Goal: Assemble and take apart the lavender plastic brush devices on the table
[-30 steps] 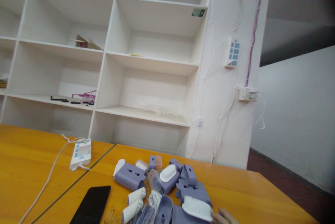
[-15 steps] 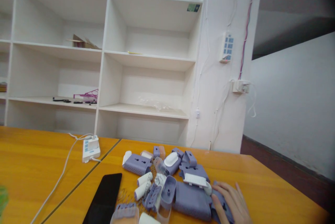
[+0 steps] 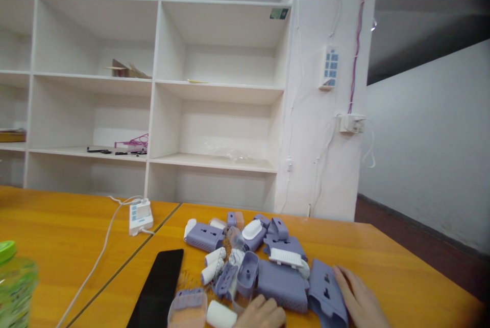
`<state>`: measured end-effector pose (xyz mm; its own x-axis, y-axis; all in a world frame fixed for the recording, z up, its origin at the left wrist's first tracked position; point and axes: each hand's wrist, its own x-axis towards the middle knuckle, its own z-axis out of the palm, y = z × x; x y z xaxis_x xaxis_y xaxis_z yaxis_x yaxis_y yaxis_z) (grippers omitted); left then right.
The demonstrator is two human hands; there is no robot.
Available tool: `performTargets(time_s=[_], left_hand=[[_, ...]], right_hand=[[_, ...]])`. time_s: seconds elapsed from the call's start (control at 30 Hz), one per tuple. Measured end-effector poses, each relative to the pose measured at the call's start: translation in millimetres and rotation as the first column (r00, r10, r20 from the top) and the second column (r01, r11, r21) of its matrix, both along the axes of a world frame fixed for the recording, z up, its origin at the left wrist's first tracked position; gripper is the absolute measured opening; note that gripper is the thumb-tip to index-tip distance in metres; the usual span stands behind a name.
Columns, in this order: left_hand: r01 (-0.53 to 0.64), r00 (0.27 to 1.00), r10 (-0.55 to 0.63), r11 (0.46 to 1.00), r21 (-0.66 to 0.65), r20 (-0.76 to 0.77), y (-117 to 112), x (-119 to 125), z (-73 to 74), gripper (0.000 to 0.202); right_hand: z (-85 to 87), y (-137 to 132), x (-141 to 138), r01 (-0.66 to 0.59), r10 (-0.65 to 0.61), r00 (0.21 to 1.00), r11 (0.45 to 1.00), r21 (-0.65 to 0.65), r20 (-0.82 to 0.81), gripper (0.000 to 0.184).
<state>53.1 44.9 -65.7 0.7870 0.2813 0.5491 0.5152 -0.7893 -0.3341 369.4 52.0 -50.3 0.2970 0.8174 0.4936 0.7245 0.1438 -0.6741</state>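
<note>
Orange table (image 3: 398, 277) bears purple parts (image 3: 281, 287) before white shelves (image 3: 161, 88).

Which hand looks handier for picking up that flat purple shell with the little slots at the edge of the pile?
Probably the right hand: it lies flat on the table against the purple shell. The left hand rests nearer the white roller, with a larger purple housing between it and the shell.

Second hand arrives at the pile

The left hand (image 3: 262, 313) has come into view beside a white roller (image 3: 221, 314); the right hand (image 3: 360, 300) now touches a lilac cover (image 3: 326, 293); a green bottle (image 3: 15, 287) appears.
</note>
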Motion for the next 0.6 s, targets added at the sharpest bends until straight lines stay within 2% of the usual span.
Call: performTargets(time_s=[0.13,0.37,0.47,0.53,0.57,0.6], left_hand=[[-0.026,0.999,0.024,0.998,0.06,0.035,-3,-2,-7.6,0.043],[-0.041,0.999,0.041,0.998,0.038,0.012,-14,-7,0.9,0.04],[-0.024,0.999,0.024,1.0,-0.002,-0.028,-13,-5,1.5,0.039],[-0.032,0.999,0.031,0.999,-0.043,-0.034,-12,-3,-0.4,0.038],[-0.036,0.999,0.034,0.997,-0.067,-0.032,-11,-1,-2.0,0.037],[-0.033,0.999,0.031,0.995,-0.093,-0.028,-10,0,-4.0,0.035]], right_hand=[[1.8,-6,-8,0.005,-0.005,1.0,1.0,0.0,-0.016,0.053],[10.9,-10,-20,0.02,-0.019,0.999,1.0,0.024,-0.043,0.061],[26.7,-22,-25,0.005,-0.003,1.0,0.994,0.114,-0.014,0.06],[42.6,-38,-35,-0.048,0.039,0.998,0.978,0.205,0.044,0.055],[50.7,-49,-45,-0.087,0.068,0.994,0.964,0.251,0.084,0.049],[57.9,-61,-59,-0.157,0.108,0.981,0.928,0.337,0.161,0.041]])
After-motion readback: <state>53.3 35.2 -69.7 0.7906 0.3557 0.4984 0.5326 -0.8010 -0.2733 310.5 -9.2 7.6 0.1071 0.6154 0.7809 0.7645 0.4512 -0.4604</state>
